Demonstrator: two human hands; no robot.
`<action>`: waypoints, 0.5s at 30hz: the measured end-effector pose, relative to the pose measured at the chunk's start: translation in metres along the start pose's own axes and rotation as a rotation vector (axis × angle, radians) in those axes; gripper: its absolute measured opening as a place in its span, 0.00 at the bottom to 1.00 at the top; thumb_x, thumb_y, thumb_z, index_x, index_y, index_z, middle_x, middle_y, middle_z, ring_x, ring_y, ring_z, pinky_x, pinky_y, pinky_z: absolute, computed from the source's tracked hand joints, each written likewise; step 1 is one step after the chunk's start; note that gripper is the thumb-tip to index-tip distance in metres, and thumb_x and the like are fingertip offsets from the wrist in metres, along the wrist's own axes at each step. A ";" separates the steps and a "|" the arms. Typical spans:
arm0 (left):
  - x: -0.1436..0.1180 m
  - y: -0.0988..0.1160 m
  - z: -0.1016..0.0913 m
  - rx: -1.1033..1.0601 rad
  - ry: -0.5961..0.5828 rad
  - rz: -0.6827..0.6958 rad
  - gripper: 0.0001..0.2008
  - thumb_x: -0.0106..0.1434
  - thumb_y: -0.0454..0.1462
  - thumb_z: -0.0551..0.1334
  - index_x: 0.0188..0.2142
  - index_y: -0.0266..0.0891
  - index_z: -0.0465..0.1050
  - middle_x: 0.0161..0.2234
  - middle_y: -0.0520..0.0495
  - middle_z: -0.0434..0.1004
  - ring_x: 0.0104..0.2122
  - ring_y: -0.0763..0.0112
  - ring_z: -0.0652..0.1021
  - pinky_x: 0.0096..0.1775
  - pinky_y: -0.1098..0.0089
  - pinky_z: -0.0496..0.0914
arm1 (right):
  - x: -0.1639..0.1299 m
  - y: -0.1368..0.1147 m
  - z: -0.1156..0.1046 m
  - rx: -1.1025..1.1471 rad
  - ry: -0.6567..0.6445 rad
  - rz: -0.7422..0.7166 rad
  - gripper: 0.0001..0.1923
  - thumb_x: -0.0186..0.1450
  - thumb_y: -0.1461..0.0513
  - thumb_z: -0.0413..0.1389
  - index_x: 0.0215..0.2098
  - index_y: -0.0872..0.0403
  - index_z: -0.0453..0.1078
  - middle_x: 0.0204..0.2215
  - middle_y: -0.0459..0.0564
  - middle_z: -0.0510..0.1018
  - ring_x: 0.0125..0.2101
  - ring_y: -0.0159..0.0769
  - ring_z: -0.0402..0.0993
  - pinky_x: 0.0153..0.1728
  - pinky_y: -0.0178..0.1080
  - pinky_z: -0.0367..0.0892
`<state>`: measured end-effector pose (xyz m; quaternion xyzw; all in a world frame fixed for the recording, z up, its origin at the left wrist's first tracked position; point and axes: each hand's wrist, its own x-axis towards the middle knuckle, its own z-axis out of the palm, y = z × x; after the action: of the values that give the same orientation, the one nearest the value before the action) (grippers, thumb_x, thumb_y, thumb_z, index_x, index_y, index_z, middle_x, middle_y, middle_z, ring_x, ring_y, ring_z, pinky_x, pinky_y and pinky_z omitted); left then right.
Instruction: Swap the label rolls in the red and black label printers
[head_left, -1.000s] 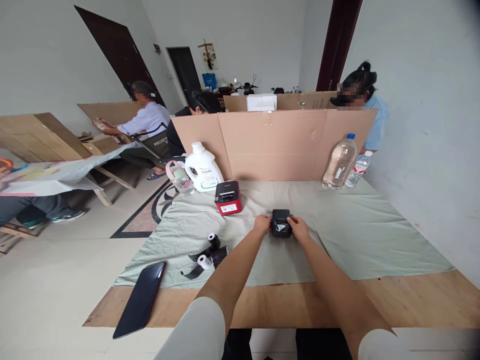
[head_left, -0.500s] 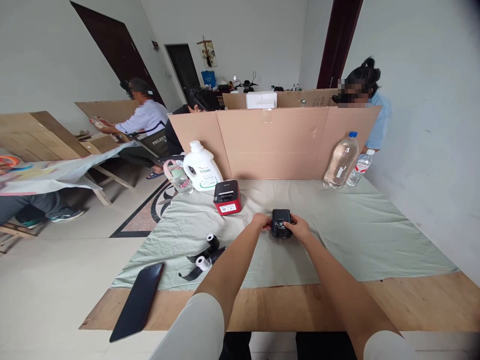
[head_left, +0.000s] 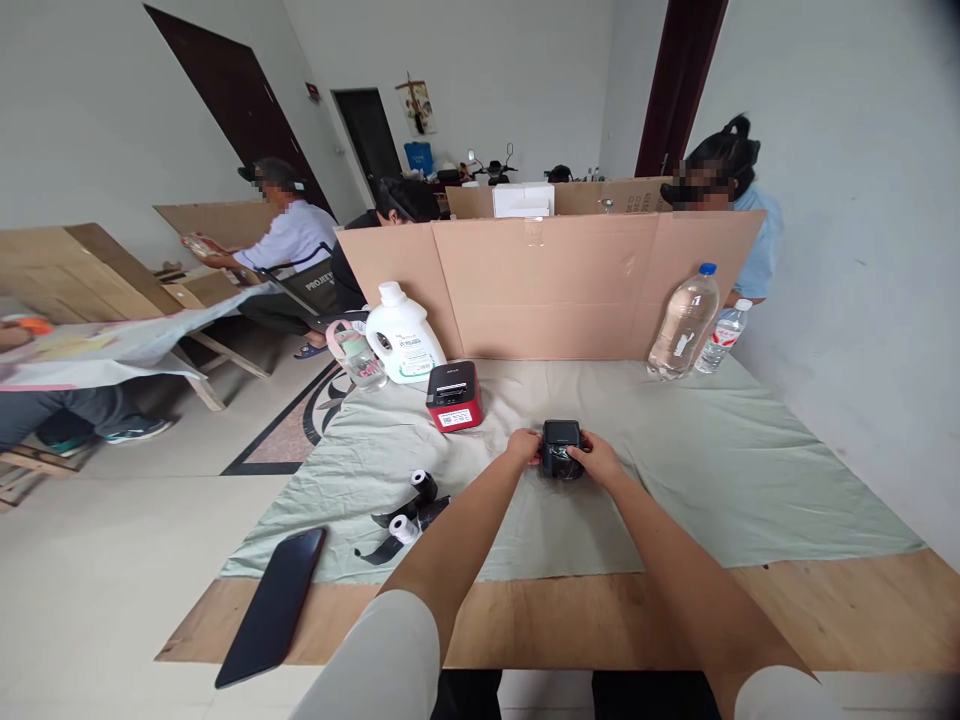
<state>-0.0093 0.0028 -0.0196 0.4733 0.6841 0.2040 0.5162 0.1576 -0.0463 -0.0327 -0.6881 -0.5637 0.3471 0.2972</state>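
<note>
A small black printer (head_left: 562, 436), boxy with a glossy front, stands on the green cloth between my two hands. My left hand (head_left: 524, 446) is closed against its left side, with the fingertips partly hidden. Gripping the right side is my right hand (head_left: 598, 456), its thumb lying across the glossy front. Behind and to the left sits a red and black receipt printer (head_left: 454, 397). Nearer me on the left, two paper rolls (head_left: 403, 529) lie beside strips of black wrapping.
A black tablet-like slab (head_left: 271, 607) lies at the table's front left corner. Along the back stand a white detergent jug (head_left: 406, 335), a pink-handled cup (head_left: 363, 361), a large bottle (head_left: 682, 325) and a smaller bottle (head_left: 723, 338), before a cardboard screen (head_left: 555, 290). Several people sit beyond.
Both hands stay on the small black printer, which has hardly moved. The view has shifted very slightly.
</note>
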 end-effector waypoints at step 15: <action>0.004 0.011 0.000 0.098 0.000 -0.045 0.07 0.59 0.33 0.58 0.37 0.35 0.73 0.32 0.45 0.78 0.24 0.71 0.77 0.26 0.74 0.72 | 0.001 -0.001 0.001 -0.035 -0.013 -0.046 0.36 0.60 0.58 0.56 0.64 0.52 0.51 0.50 0.54 0.74 0.49 0.41 0.71 0.51 0.43 0.63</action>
<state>-0.0043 0.0117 -0.0133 0.4824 0.7037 0.1587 0.4969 0.1560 -0.0450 -0.0328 -0.6775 -0.5875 0.3347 0.2893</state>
